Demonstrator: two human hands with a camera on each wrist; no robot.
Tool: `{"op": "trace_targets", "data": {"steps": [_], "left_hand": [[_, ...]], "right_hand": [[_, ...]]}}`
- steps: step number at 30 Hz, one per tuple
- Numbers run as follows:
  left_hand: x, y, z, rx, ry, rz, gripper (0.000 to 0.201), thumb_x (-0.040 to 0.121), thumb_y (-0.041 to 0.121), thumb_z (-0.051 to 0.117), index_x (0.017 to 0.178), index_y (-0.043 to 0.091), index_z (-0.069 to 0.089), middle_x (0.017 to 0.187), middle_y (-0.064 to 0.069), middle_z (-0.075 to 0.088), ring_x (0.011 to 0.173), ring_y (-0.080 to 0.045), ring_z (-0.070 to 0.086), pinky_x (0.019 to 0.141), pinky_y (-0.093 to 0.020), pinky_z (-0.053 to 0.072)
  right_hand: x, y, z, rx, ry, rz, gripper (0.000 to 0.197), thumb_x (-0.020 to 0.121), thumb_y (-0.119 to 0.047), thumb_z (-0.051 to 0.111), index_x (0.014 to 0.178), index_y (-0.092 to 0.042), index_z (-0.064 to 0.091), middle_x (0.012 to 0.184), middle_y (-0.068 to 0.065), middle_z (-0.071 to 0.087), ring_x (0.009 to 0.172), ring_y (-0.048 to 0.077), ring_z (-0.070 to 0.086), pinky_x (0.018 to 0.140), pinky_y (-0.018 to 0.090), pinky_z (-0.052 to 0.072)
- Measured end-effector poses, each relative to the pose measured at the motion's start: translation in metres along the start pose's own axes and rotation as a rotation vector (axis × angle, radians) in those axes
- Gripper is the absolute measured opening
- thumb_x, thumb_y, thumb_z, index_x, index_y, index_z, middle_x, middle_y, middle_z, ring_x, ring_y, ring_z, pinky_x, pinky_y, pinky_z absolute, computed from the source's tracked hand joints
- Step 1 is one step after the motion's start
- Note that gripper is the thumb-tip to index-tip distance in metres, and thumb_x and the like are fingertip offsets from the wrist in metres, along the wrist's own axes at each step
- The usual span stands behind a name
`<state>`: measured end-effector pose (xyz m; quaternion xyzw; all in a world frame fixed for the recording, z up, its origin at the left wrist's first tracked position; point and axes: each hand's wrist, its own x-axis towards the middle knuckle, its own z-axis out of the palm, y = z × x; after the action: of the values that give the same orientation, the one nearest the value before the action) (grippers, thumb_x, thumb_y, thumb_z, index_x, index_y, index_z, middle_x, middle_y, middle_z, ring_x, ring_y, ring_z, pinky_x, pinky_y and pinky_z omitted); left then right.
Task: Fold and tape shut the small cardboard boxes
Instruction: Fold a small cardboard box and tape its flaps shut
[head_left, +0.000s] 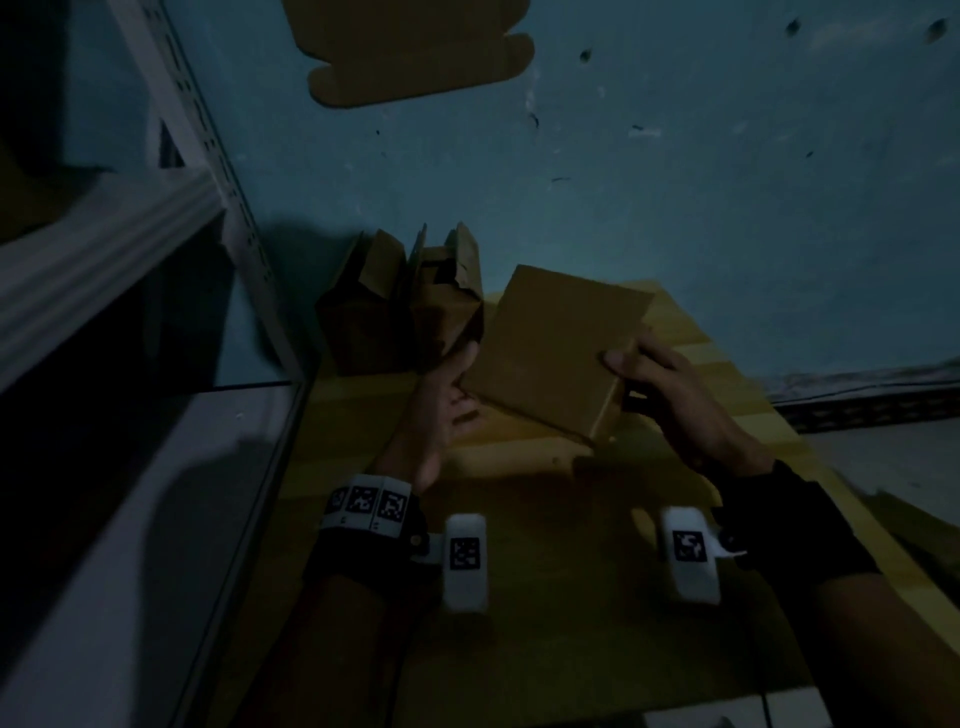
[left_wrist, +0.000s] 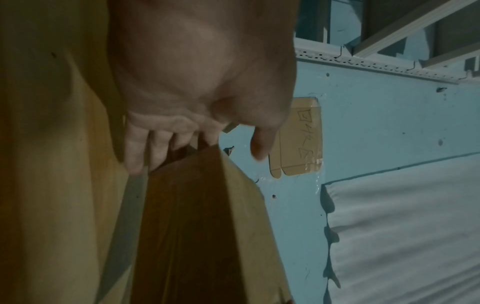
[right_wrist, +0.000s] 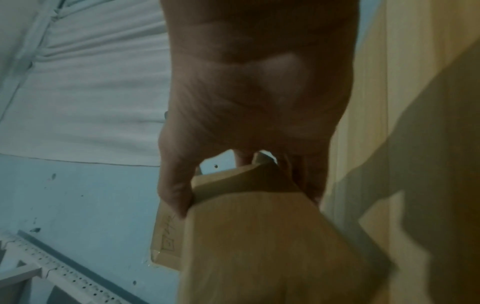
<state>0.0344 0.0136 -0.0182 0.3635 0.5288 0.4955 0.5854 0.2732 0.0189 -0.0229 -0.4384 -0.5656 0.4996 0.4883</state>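
Small cardboard box (head_left: 558, 353) gripped from both sides, lifted and tilted above the yellow table (head_left: 519, 597).

Held with a broad flat face turned up toward the head camera, near corner dipping toward the tabletop. Left hand (head_left: 447, 400) palm up at the box's left edge, thumb lying along that edge, fingers (left_wrist: 135, 152) reaching under the cardboard and curled round it in the left wrist view. Right hand (head_left: 670, 395) closed round the right edge, thumb pressed on the top face, fingers wrapped under and behind; right wrist view confirms thumb (right_wrist: 176, 185) and fingers pinching the box end. Both forearms angled inward, wrists strapped with dark bands carrying white tagged blocks. Just beyond the left hand, two half-assembled boxes (head_left: 400, 306) standing with flaps up against the blue wall (head_left: 675, 182). Flat cardboard piece (head_left: 410, 47) stuck high on that wall. White metal shelving (head_left: 104, 249) at left.
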Motion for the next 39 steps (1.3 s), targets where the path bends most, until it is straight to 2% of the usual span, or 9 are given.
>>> {"op": "trace_targets", "data": {"steps": [7, 13, 17, 20, 23, 26, 30, 34, 39], "left_hand": [[-0.001, -0.002, 0.007, 0.087, -0.068, 0.094, 0.01, 0.095, 0.029, 0.063, 0.102, 0.036, 0.061, 0.108, 0.012, 0.06, 0.104, -0.013, 0.059, 0.103, -0.042, 0.048], [-0.007, 0.001, 0.0, 0.095, -0.108, 0.185, 0.03, 0.081, 0.034, 0.072, 0.108, 0.035, 0.06, 0.112, 0.011, 0.066, 0.105, -0.01, 0.063, 0.084, -0.029, 0.051], [-0.008, 0.001, 0.0, 0.149, -0.121, 0.223, 0.065, 0.06, 0.039, 0.086, 0.118, 0.033, 0.06, 0.118, 0.007, 0.069, 0.103, -0.014, 0.068, 0.079, -0.03, 0.053], [-0.009, 0.0, 0.001, 0.198, -0.095, 0.27, 0.105, 0.047, 0.042, 0.094, 0.139, 0.027, 0.048, 0.131, 0.003, 0.061, 0.114, -0.016, 0.063, 0.09, -0.038, 0.055], [-0.012, 0.001, 0.0, 0.236, -0.128, 0.329, 0.098, 0.052, 0.046, 0.093, 0.139, 0.035, 0.048, 0.139, 0.007, 0.055, 0.127, -0.014, 0.052, 0.101, -0.045, 0.049], [-0.016, 0.002, 0.0, 0.148, -0.17, 0.32, 0.079, 0.066, 0.036, 0.085, 0.138, 0.039, 0.049, 0.136, 0.011, 0.054, 0.124, -0.008, 0.053, 0.102, -0.043, 0.049], [-0.016, 0.0, -0.005, 0.186, -0.199, 0.371, 0.068, 0.075, 0.028, 0.081, 0.136, 0.039, 0.054, 0.139, 0.008, 0.056, 0.128, -0.011, 0.053, 0.1, -0.042, 0.051], [-0.016, -0.002, -0.004, 0.302, -0.174, 0.477, 0.058, 0.079, 0.016, 0.081, 0.124, 0.043, 0.056, 0.114, 0.028, 0.061, 0.105, 0.014, 0.057, 0.082, -0.01, 0.05], [-0.014, -0.004, -0.003, 0.286, -0.148, 0.494, 0.057, 0.075, 0.007, 0.082, 0.122, 0.031, 0.06, 0.12, 0.006, 0.067, 0.108, -0.004, 0.065, 0.09, -0.029, 0.056]], "right_hand": [[0.006, 0.007, -0.003, 0.138, 0.193, -0.084, 0.055, 0.099, -0.034, 0.061, 0.151, -0.032, 0.041, 0.124, -0.007, 0.071, 0.118, 0.02, 0.067, 0.101, 0.048, 0.051], [0.013, 0.01, 0.004, 0.273, 0.115, -0.086, 0.07, 0.092, -0.033, 0.06, 0.154, -0.009, 0.039, 0.141, 0.013, 0.062, 0.132, 0.035, 0.056, 0.116, 0.057, 0.037], [0.013, 0.009, 0.015, 0.268, 0.056, -0.091, 0.048, 0.102, -0.029, 0.046, 0.144, -0.006, 0.05, 0.13, 0.008, 0.069, 0.121, 0.028, 0.065, 0.094, 0.04, 0.055], [0.013, 0.014, 0.022, 0.278, 0.046, -0.051, 0.05, 0.105, -0.038, 0.052, 0.148, -0.012, 0.047, 0.138, 0.007, 0.065, 0.127, 0.027, 0.063, 0.1, 0.045, 0.054], [0.013, 0.019, 0.022, 0.289, 0.078, -0.064, 0.052, 0.104, -0.042, 0.05, 0.147, -0.013, 0.048, 0.139, 0.008, 0.065, 0.127, 0.029, 0.063, 0.095, 0.044, 0.057], [0.011, 0.018, 0.021, 0.286, 0.146, -0.064, 0.058, 0.1, -0.047, 0.049, 0.146, -0.011, 0.049, 0.136, 0.011, 0.065, 0.117, 0.03, 0.066, 0.065, 0.023, 0.057], [0.013, 0.019, 0.021, 0.261, 0.218, -0.073, 0.045, 0.105, -0.038, 0.046, 0.14, -0.01, 0.049, 0.11, -0.001, 0.068, 0.085, 0.008, 0.069, 0.055, 0.019, 0.05], [0.012, 0.021, 0.025, 0.18, 0.186, -0.11, 0.059, 0.099, -0.046, 0.06, 0.147, -0.017, 0.039, 0.125, -0.003, 0.065, 0.098, 0.0, 0.07, 0.07, 0.017, 0.057], [0.008, 0.021, 0.032, 0.037, 0.121, -0.165, 0.123, 0.066, -0.068, 0.083, 0.16, -0.034, 0.011, 0.159, 0.0, 0.04, 0.138, 0.014, 0.051, 0.108, 0.042, 0.051]]}}
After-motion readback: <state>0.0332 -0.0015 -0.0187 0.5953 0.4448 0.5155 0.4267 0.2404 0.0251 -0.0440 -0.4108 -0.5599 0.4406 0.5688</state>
